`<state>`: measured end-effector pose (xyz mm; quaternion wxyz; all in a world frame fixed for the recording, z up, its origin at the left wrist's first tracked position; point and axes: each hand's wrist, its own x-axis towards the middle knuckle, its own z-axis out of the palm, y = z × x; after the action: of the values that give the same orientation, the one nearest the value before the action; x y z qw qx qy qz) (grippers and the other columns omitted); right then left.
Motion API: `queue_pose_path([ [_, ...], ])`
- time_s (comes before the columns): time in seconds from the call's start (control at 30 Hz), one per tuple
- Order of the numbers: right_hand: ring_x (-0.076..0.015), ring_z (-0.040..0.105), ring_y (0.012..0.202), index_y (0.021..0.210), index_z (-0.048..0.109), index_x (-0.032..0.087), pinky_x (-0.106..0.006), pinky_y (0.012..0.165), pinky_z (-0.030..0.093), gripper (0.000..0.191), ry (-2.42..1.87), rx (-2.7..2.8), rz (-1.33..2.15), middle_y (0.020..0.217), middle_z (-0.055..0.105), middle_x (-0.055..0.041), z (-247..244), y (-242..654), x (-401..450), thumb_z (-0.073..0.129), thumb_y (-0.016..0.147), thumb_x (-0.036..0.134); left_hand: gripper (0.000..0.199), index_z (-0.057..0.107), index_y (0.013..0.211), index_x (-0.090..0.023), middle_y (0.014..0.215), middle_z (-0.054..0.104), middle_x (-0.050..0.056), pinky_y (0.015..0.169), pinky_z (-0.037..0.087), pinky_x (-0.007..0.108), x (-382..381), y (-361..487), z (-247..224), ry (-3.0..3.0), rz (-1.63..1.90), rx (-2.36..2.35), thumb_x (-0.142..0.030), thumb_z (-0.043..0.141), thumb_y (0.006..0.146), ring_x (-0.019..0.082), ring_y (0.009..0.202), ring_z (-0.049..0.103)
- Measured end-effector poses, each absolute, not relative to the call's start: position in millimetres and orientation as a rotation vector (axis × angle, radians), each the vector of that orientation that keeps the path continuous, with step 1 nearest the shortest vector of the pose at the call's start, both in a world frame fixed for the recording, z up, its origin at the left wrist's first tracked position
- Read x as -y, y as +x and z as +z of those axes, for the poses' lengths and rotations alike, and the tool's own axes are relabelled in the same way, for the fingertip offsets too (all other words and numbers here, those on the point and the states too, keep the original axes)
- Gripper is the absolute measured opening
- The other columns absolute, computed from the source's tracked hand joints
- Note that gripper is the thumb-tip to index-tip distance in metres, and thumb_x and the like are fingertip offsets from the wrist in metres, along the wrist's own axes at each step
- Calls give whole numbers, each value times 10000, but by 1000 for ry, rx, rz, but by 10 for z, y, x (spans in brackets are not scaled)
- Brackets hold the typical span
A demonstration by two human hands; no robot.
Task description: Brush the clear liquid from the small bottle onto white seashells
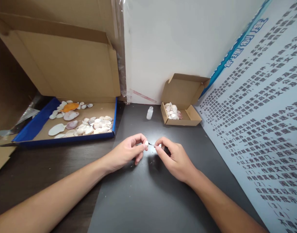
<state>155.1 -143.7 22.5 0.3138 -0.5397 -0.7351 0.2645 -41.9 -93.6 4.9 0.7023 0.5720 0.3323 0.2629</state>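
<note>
Tray, ten o'clock: wide blue-rimmed cardboard tray [29,129] of loose shells.
Left hand [125,152]: I see it pinching a small white shell [146,142].
Right hand [174,158]: gripping a thin dark tool [151,144], tip at the shell.
Risk: I'd judge the tool could skid, flicking the shell across the dark desk [143,200].

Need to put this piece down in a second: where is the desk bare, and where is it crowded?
Bare: the dark mat between the forearms, and the strip between the left hand and the blue tray. Also bare: the gap between the small bottle and the tray. Crowded: the tray of shells, the small carton, and the spot around the right hand.
</note>
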Motion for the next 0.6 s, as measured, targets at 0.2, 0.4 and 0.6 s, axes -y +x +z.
queue_pose_path([
  [0.2,-100,437,525,869,588,196,-217,531,329,118,-1375,1938,662,602,480,56,223,1545,1444,507,929,259,229,456,875,-210,508,454,-97,497,368,189,951,-422,35,1353,588,-747,-394,590,895,70,455,417],
  [0.4,-96,427,514,849,604,193,-215,518,326,126,-1387,1902,639,592,469,57,219,1546,1451,527,919,263,254,445,870,-212,548,431,-97,480,316,183,963,-421,44,1419,572,-770,-424,582,898,67,482,396],
  [0.6,-99,429,520,817,602,191,-224,529,324,146,-1452,1875,604,592,481,51,223,1549,1435,530,922,263,235,450,876,-214,586,425,-93,491,317,191,952,-426,25,1438,588,-781,-418,563,906,67,490,394],
])
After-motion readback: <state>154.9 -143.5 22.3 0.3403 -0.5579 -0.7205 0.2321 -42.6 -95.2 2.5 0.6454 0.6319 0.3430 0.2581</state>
